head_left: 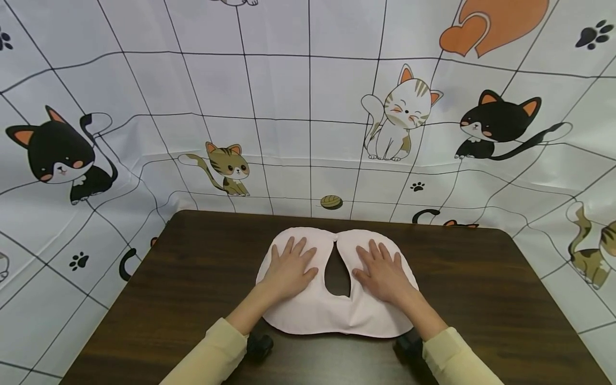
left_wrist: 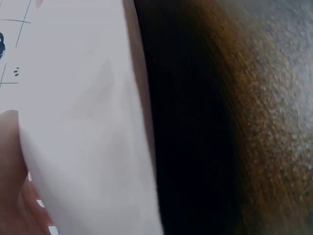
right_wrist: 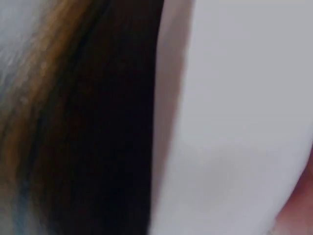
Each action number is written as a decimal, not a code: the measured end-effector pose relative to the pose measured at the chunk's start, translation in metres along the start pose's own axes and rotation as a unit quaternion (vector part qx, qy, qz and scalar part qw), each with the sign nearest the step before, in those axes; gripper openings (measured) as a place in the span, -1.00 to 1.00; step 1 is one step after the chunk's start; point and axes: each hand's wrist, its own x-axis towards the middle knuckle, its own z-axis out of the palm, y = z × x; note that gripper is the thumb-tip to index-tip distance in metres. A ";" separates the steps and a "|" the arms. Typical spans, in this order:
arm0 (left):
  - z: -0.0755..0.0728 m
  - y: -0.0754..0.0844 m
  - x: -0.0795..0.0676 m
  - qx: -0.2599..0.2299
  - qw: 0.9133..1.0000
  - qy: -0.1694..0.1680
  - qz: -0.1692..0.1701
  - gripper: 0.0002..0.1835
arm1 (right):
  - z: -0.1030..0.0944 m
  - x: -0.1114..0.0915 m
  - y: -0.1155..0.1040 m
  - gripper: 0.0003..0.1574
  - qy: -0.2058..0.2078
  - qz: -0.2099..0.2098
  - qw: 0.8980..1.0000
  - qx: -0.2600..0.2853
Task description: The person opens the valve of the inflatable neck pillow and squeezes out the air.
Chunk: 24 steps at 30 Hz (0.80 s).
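A pale pink, U-shaped neck pillow [head_left: 308,318] lies on the table, its two ends meeting at the far side around a teardrop-shaped gap. My left hand [head_left: 290,270] rests flat on the left lobe with fingers spread. On the other lobe, my right hand [head_left: 385,275] lies palm down, its fingers also straight and spread. The left wrist view is filled by the pillow's pale side [left_wrist: 93,122], with part of the left hand [left_wrist: 12,171] at the left edge. In the right wrist view the pillow's side [right_wrist: 234,122] hides most of the right hand [right_wrist: 296,210].
The dark wood-grain table [head_left: 202,267] reaches back to a white curtain [head_left: 279,139] printed with cats and grid lines. Dark wrist-worn devices [head_left: 260,347] sit below both wrists, near the pillow's front edge. Light yellow sleeves [head_left: 212,353] cover the forearms.
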 end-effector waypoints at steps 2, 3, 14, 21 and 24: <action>-0.002 0.001 -0.001 -0.002 1.000 0.000 0.000 -0.44 | -0.002 -0.001 -0.001 -0.21 0.004 -0.003 1.000 0.001; -0.004 0.001 -0.002 -0.002 1.000 0.001 0.000 -0.44 | -0.002 -0.001 -0.001 -0.21 0.006 -0.004 1.000 0.000; -0.013 0.005 -0.014 -0.005 1.000 0.004 -0.003 -0.44 | -0.001 -0.008 -0.001 -0.17 0.016 -0.013 1.000 -0.010; -0.011 0.008 -0.021 -0.010 1.000 0.004 -0.002 -0.42 | 0.006 -0.014 0.000 -0.13 0.014 -0.007 1.000 -0.006; -0.008 0.008 -0.022 -0.008 1.000 0.008 -0.001 -0.43 | 0.008 -0.015 0.000 -0.15 0.017 -0.010 1.000 -0.003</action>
